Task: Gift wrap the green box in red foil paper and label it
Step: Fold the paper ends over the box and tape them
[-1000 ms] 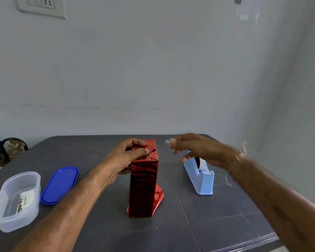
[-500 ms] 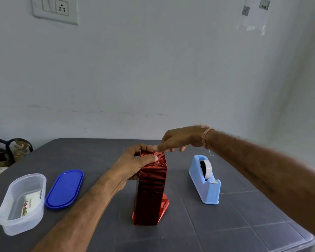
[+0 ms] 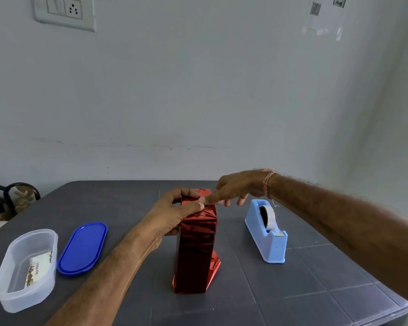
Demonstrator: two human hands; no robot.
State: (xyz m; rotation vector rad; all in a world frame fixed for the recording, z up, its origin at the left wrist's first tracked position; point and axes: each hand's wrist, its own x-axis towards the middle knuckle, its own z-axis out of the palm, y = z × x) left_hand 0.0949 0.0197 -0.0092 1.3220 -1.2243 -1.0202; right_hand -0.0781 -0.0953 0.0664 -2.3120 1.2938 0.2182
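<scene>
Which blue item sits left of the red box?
The dark blue oval lid, lying flat beside the clear container; the light blue tape dispenser stands right of the box.

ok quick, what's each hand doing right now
Left hand: grips the top of the upright red foil-wrapped box.
Right hand: open, forefinger pressing the box top.

- Left hand (image 3: 174, 215): gripping the top of the red-wrapped box (image 3: 196, 250), with the thumb (image 3: 197, 206) lying across the near upper edge and the fingers curling over the far side.
- Left forearm (image 3: 108, 276): bare, reaching in from the lower left.
- Right hand (image 3: 236, 187): hanging palm down at the same top. The index finger (image 3: 210, 199) is stretching out straight and pressing there, its tip just beside the left thumb. The other fingers are hanging loosely curled.
- Right forearm (image 3: 339, 220): bare, coming in from the right edge.
</scene>
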